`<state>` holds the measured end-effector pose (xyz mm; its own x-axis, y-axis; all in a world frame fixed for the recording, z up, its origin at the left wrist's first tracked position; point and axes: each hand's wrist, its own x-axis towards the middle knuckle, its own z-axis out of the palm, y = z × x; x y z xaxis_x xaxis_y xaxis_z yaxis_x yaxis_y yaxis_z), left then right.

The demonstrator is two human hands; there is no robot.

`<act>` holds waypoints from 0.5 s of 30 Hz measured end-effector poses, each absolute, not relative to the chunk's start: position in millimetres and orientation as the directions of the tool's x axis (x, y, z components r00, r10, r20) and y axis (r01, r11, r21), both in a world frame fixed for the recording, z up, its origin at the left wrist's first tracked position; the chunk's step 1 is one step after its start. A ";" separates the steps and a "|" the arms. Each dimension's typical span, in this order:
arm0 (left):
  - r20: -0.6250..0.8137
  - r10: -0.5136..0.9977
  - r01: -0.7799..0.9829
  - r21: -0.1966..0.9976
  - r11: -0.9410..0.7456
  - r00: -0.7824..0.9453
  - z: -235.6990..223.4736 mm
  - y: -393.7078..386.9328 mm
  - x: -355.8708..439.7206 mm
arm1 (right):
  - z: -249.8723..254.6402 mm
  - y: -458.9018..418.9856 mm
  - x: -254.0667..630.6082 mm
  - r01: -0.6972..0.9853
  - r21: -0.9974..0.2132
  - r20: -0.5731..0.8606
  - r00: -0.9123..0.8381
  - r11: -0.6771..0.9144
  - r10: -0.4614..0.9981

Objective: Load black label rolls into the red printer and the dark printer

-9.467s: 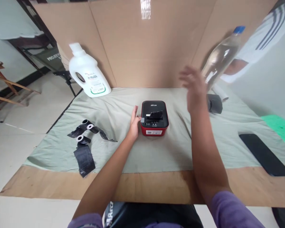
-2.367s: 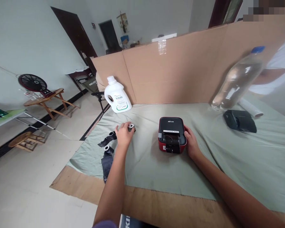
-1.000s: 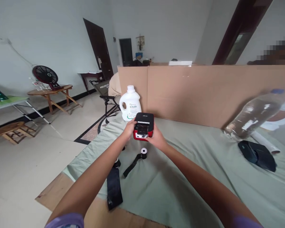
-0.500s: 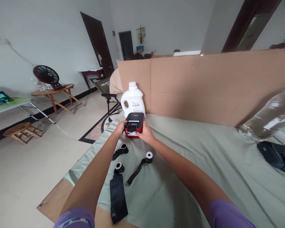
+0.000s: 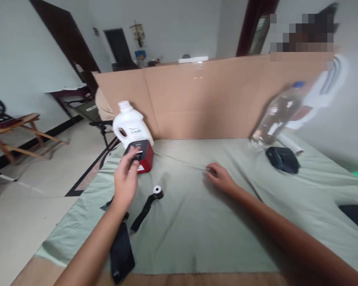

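Observation:
My left hand (image 5: 127,174) is held in front of a small red-and-black label printer (image 5: 149,157), fingers apart. It overlaps the printer's top and front, and I cannot tell if it touches. Over the middle of the green cloth, my right hand (image 5: 222,178) hovers with loosely bent fingers and nothing visible in them. Close by lies a roll of black tape (image 5: 158,191) with a white core, its tail unrolled. A wide black strip (image 5: 122,254) lies partly behind my left forearm, which also covers the other rolls.
A white jug (image 5: 133,125) stands behind the printer. A cardboard panel (image 5: 203,103) borders the cloth (image 5: 185,222) at the back. To the right are a large clear bottle (image 5: 277,115), a black device (image 5: 283,159) and a dark flat object (image 5: 356,217). Behind the panel is a person.
Both hands had hold of the printer before. The right hand has let go and moved right; the left has loosened and lifted its fingers. My view has turned right.

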<state>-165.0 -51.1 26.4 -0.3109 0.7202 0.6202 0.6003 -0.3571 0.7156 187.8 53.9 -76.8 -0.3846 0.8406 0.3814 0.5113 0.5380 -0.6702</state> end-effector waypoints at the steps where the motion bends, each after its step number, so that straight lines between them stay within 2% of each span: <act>1: 0.575 0.800 0.627 0.690 -0.361 -0.172 21.0 -66.0 -136.0 | -75.3 49.7 223.8 0.577 -0.644 0.380 -0.329 0.503 0.864; 3: 0.391 0.895 0.679 0.600 -0.424 0.214 1.3 -91.4 -77.2 | -71.9 42.7 288.3 0.689 -0.612 0.385 -0.169 0.388 0.907; 5: 0.177 0.846 0.705 0.483 -0.520 0.503 -24.3 -108.7 -25.4 | -67.8 38.9 340.8 0.775 -0.568 0.415 -0.022 0.278 0.909; 6: 0.080 0.803 0.704 0.434 -0.562 0.591 -36.6 -114.4 -4.6 | -65.0 38.6 362.3 0.815 -0.533 0.444 0.040 0.228 0.895; 8: -0.039 0.738 0.698 0.360 -0.619 0.674 -56.0 -121.4 23.9 | -56.8 41.6 396.6 0.890 -0.440 0.504 0.132 0.122 0.854; 10: -0.080 0.707 0.692 0.309 -0.652 0.702 -66.9 -125.5 36.4 | -45.6 50.0 420.1 0.934 -0.356 0.514 0.215 -0.022 0.830; 12: -0.083 0.695 0.686 0.279 -0.672 0.714 -70.5 -129.1 38.3 | -33.6 63.9 435.1 0.931 -0.313 0.448 0.318 -0.186 0.836; 15: -0.076 0.686 0.679 0.256 -0.688 0.724 -69.3 -134.7 34.9 | -20.5 91.0 447.5 0.877 -0.304 0.262 0.453 -0.373 0.852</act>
<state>34.9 -134.7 -69.3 0.7235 0.6861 -0.0761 0.6792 -0.6879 0.2557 447.5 91.0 -20.5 0.4530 0.8523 0.2616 0.8767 -0.3727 -0.3040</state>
